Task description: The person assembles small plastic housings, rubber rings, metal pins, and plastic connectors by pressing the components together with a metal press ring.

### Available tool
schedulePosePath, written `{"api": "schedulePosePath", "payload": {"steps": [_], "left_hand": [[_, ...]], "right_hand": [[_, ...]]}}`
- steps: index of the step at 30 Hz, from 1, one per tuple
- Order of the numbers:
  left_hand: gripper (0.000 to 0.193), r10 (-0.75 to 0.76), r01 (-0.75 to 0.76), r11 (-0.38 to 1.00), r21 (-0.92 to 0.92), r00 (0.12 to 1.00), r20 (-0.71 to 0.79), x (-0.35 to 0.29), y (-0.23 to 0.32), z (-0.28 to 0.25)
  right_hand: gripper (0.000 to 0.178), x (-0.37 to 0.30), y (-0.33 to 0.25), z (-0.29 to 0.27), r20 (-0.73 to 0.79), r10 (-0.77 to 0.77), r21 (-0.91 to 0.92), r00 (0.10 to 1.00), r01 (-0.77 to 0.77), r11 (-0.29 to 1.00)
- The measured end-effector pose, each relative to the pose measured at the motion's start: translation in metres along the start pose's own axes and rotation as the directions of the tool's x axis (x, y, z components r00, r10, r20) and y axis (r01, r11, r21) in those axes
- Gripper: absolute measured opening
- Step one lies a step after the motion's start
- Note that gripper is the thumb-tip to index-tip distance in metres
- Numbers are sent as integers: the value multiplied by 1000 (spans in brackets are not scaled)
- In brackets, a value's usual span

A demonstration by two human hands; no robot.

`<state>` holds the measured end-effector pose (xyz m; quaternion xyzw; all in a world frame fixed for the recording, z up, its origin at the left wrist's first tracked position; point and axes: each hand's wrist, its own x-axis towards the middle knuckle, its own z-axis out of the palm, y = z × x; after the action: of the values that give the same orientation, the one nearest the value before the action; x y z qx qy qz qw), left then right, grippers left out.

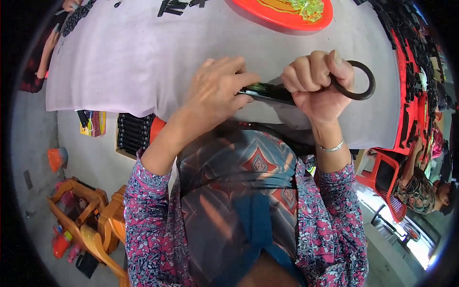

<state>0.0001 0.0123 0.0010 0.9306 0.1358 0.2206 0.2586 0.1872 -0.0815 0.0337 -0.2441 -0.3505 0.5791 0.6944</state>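
Note:
Over the grey-white tabletop [124, 57], my left hand [217, 83] pinches one end of a glossy black bar [277, 94] between thumb and fingers. A green sheen shows along the bar near those fingertips. My right hand [319, 79] is closed in a fist at the bar's other end. From that fist sticks out a dark ring [371, 85], like a tool's finger loop; my fingers hide whether ring and bar are one piece. Beyond my hands lies a red tray [267, 21] with clear yellow-green pieces [308, 9] in it.
Small black parts [172, 7] lie at the far edge. Another person's arm [48, 45] reaches in at far left. Below the table stands a box of black parts [135, 134]. To the right are a red surface with black strips [406, 95] and a red chair [382, 177].

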Motion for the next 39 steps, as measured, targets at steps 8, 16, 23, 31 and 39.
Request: {"api": "schedulePosePath", "payload": {"steps": [8, 16, 23, 31, 39], "left_hand": [[33, -8, 8, 999, 33, 1000, 12, -1, 0, -1], [31, -14, 14, 1000, 14, 1000, 25, -2, 3, 0], [35, -63, 65, 997, -44, 997, 44, -3, 4, -8], [27, -334, 234, 893, -385, 916, -220, -1, -26, -49], [24, -548, 420, 837, -352, 637, -543, -7, -108, -59]], "right_hand": [[50, -7, 4, 2, 27, -20, -181, 999, 25, 983], [47, -7, -1, -1, -83, -102, 1, 991, 102, 995], [39, -3, -55, -7, -405, -161, -528, 900, -86, 845], [34, -8, -40, -68, -467, -159, -884, 870, -463, 62], [24, -9, -26, -63, -286, -238, -932, 928, -327, -158]]}}
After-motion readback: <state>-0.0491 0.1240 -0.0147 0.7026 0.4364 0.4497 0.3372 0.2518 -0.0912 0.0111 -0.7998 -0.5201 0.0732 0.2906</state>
